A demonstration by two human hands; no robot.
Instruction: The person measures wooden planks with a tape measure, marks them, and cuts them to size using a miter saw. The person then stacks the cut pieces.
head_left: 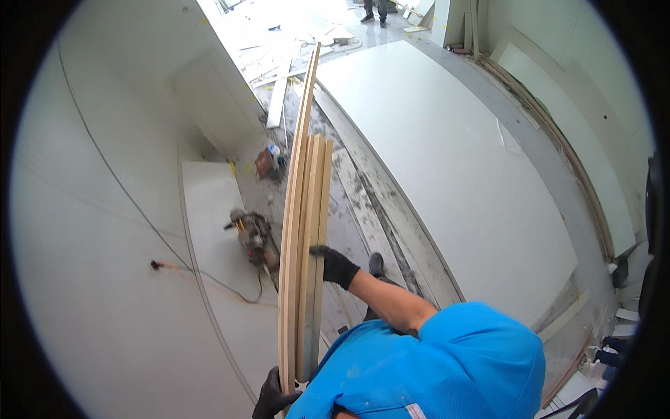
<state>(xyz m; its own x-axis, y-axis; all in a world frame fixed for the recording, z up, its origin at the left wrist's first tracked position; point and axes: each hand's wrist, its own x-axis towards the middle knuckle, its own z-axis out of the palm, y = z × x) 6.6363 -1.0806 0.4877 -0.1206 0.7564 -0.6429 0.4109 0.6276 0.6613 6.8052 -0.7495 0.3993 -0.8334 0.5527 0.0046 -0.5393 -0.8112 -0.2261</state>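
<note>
A bundle of several long wooden strips [300,230] stands steeply in front of me, one strip reaching well above the others. My right hand [336,267], in a black glove, is closed on the right side of the bundle about halfway up. Lower down, my left hand [274,395], also gloved in black, curls round the bottom part of the strips. Some fingers of both hands are hidden behind the wood. Left of the bundle, a power saw with a cord [252,234] sits low by a pale panel.
A large white panel [447,160] lies to the right. More panels [565,119] lean along the right wall. Offcuts and dusty scraps [279,94] litter the floor ahead. A cable [118,181] runs down at the left. Another person's legs [375,10] show at the far end.
</note>
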